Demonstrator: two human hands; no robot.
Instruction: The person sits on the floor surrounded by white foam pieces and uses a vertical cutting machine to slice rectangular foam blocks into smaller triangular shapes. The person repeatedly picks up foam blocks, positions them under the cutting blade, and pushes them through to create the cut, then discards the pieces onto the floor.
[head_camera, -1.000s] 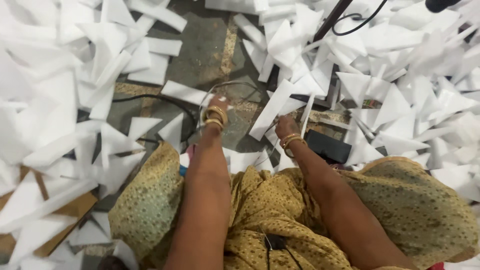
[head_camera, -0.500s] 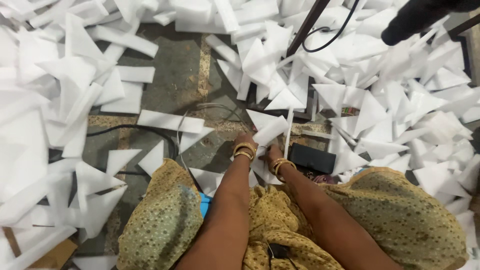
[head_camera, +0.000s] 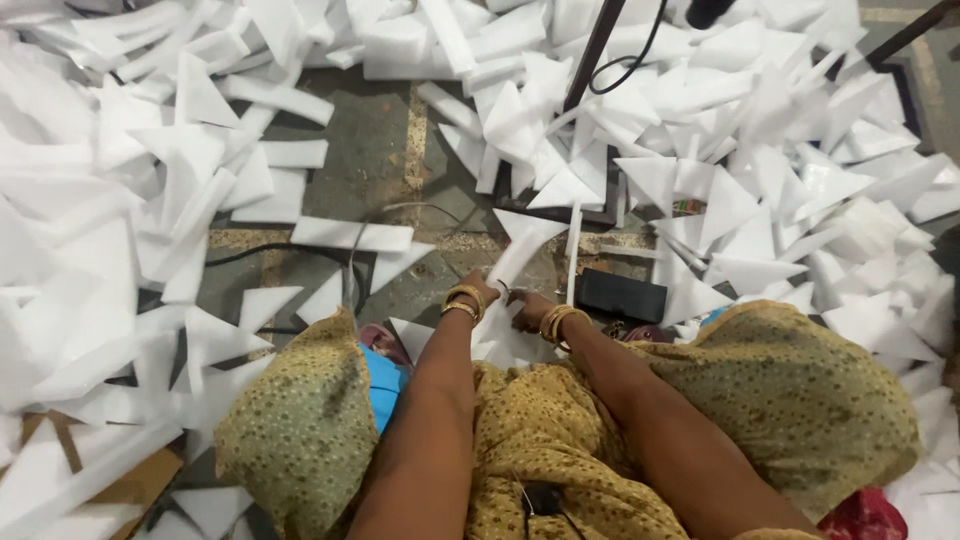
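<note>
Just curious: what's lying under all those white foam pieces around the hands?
Between the white foam pieces shows a grey stone floor, with a cable and a black box. The rest is covered.

Workshop floor: white foam offcuts (head_camera: 200, 150) heaped, cables (head_camera: 620, 70).

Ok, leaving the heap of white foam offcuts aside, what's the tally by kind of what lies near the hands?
Hands: 2 (left hand, right hand)
Black box: 1
Blue cloth: 1
Floor cables: 2 (grey cable, black cable)
Total: 6
</note>
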